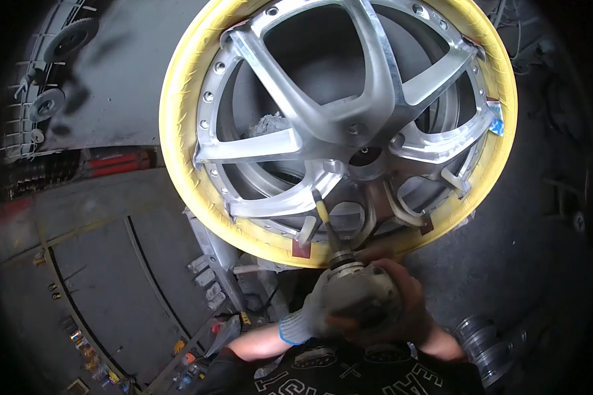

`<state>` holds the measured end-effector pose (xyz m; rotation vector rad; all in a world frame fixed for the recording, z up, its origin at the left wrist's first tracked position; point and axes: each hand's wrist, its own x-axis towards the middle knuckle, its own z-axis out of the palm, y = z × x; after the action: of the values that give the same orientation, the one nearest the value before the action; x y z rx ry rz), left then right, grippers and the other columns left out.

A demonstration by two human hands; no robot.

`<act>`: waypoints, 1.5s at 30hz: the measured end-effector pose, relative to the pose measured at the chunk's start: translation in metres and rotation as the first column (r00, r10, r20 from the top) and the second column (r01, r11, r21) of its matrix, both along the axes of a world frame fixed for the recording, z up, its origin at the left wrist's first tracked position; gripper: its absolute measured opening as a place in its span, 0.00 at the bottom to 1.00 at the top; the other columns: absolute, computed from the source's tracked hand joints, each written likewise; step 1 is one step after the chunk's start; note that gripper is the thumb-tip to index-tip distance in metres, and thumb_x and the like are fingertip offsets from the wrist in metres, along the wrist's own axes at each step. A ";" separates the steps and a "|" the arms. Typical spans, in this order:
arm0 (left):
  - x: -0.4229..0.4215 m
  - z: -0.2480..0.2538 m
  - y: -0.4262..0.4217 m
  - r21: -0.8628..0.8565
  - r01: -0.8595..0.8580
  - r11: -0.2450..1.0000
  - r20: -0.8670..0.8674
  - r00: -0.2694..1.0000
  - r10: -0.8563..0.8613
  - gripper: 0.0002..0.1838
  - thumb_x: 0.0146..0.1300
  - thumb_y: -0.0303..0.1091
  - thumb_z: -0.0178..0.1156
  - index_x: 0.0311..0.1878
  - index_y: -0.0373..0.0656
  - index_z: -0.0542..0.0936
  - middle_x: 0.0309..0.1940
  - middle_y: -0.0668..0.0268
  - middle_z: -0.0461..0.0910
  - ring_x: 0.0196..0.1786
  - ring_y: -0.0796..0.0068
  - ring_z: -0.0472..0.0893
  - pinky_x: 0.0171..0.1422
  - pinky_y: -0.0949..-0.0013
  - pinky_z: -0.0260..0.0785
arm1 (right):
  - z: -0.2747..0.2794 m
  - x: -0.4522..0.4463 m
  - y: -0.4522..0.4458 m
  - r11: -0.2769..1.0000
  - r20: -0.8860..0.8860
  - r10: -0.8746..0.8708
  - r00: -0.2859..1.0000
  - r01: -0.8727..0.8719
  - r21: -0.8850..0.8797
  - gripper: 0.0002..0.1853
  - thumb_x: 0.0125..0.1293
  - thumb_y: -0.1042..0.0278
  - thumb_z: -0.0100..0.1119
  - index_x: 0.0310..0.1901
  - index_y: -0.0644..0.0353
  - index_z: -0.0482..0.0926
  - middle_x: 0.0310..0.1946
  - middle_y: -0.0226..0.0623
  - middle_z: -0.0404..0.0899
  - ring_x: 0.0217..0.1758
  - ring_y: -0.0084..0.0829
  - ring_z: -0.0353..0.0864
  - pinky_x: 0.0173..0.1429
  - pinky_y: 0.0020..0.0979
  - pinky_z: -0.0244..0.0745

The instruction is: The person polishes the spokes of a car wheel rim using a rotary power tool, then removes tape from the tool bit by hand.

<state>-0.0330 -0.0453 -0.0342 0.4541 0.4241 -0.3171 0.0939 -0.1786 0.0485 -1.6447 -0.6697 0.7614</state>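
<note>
An alloy wheel rim [379,72] with bare metal spokes faces me, its outer lip [176,131] covered in yellow. Below its hub I hold a dusty grinder [362,299] with a long tapered nose. The thin yellow-and-dark tip [321,207] of the nose is at a lower left spoke; whether it touches the metal I cannot tell. My left hand [317,308], in a grey knit glove with a blue cuff, is closed on the left side of the grinder. My right hand [410,296] wraps its right side. Both hands are partly hidden by the tool body.
Under the wheel is a grey metal stand [214,247]. On the left wall a wire rack [29,85] carries round discs [48,104]. Shelves at lower left hold small bottles and boxes [89,355]. Another wheel [484,349] lies on the floor at lower right.
</note>
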 end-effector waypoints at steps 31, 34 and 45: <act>-0.059 0.044 0.131 0.046 -0.017 0.999 0.413 0.911 -0.003 0.58 0.44 0.60 0.79 0.70 0.31 0.64 0.65 0.57 0.71 0.67 0.68 0.72 0.72 0.61 0.63 | 0.016 -0.135 0.117 0.978 0.225 -0.177 0.958 0.197 -0.070 0.56 0.31 0.53 0.88 0.61 0.69 0.65 0.47 0.53 0.82 0.47 0.46 0.87 0.54 0.39 0.81; -0.042 0.064 0.111 0.128 0.004 0.992 0.372 0.927 -0.052 0.57 0.43 0.58 0.80 0.70 0.32 0.65 0.66 0.58 0.70 0.67 0.69 0.71 0.72 0.61 0.62 | 0.016 -0.120 0.085 0.977 0.229 -0.196 0.953 0.209 -0.033 0.56 0.30 0.53 0.88 0.61 0.69 0.66 0.48 0.53 0.82 0.48 0.44 0.87 0.55 0.39 0.81; 0.038 0.080 0.030 0.272 0.020 0.962 0.164 0.984 -0.067 0.47 0.50 0.44 0.78 0.69 0.37 0.65 0.55 0.62 0.76 0.57 0.76 0.75 0.63 0.67 0.68 | -0.005 -0.042 0.005 0.928 -0.163 -0.355 0.921 0.368 0.061 0.62 0.46 0.20 0.66 0.64 0.76 0.65 0.53 0.47 0.78 0.56 0.36 0.79 0.63 0.35 0.71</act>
<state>0.0048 -0.0149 0.0454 0.7527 0.2891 -0.2609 0.0523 -0.1737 0.0430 -1.5518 -0.2750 0.5677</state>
